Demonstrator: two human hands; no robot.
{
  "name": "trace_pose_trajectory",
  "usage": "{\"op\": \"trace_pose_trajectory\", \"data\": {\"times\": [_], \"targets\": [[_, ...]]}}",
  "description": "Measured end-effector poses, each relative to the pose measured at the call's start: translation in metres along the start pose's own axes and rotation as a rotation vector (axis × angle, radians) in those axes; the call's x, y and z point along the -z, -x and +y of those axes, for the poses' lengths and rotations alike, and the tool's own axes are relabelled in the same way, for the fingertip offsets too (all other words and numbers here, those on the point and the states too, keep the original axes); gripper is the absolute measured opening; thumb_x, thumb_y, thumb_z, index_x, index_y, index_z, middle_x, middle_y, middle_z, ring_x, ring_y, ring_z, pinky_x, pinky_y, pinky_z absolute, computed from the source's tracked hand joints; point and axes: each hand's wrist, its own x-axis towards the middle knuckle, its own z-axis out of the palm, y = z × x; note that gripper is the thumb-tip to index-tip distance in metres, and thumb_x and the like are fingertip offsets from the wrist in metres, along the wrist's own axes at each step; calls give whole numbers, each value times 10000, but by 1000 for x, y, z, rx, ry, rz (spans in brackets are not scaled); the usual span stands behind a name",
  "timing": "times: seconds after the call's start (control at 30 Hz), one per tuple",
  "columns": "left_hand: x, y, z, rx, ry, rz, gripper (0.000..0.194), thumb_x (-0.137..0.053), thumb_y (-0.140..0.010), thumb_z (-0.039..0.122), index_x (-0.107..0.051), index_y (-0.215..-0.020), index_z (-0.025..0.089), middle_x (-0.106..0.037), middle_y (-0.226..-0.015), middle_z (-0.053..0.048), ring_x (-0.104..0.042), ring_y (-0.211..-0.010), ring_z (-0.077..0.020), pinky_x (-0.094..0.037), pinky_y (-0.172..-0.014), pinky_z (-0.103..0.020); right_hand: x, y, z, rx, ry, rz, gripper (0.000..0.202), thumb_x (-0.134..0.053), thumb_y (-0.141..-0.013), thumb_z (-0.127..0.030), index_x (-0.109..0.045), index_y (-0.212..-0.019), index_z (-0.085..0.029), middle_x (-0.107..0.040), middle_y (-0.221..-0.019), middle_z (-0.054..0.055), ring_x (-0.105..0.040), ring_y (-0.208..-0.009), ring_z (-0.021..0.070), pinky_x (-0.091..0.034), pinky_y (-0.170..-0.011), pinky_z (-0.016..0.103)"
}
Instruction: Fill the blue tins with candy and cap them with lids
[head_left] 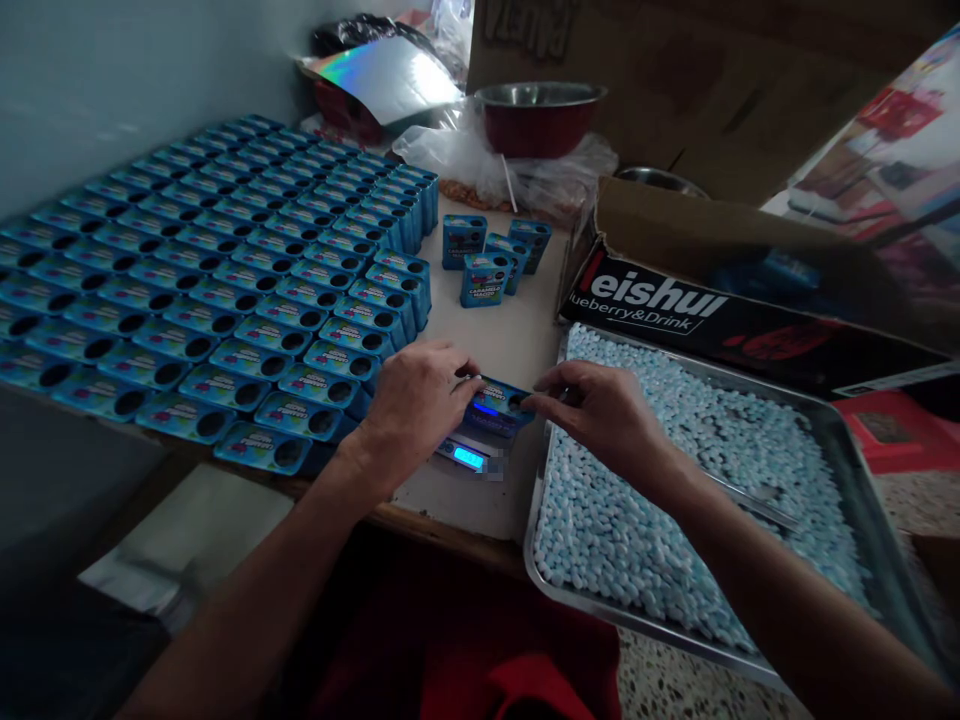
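My left hand [421,398] is closed at the left end of a small blue box [496,400], thumb and fingertips at its edge. At the box's right end, my right hand [592,402] has its thumb and forefinger close together on the corner; whether a candy is between them is too small to tell. The box is over a small digital scale [469,457] with a lit blue display. To the right, a metal tray [547,590] holds pale blue and white candies [622,520], with a metal utensil [750,500] lying on them.
Rows of blue boxes [225,270] cover the table's left side. Several more boxes [484,280] stand behind the scale. A black printed carton [675,310] sits behind the tray. Farther back is a red metal bowl [540,125] by clear plastic bags [442,150].
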Motion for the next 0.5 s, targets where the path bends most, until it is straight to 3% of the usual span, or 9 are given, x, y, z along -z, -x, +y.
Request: {"op": "trace_pose_trajectory", "data": {"times": [0.2,0.37,0.5], "targets": [[10,2,0,-20,35,79,129,-665,-922,272,-764,-910,192,-750,-944,-62,-697,-893,-211,-538,-800,-322,-1,-3,-14,-26,7,16,79,-687,-812,-220,-741,-760,-197,-705,-686,19,-591,-596,137,-417,-580,267],[27,10,12,-23,171,99,109,-653,-932,258,-748,-947,206,-774,-953,-30,-714,-885,-192,-553,-816,-317,26,14,-4,-107,-116,66,98,-650,-844,-263,-718,-866,-196,-671,-681,13,-572,-564,136,-406,-513,255],[12,13,44,-123,357,9,82,-677,-921,226,-738,-973,211,-780,-979,-12,-721,-908,-169,-566,-865,-298,52,39,25,-152,55,-126,212,-638,-855,-314,-752,-1006,-218,-740,-971,66,-643,-644,156,-473,-582,285]]}}
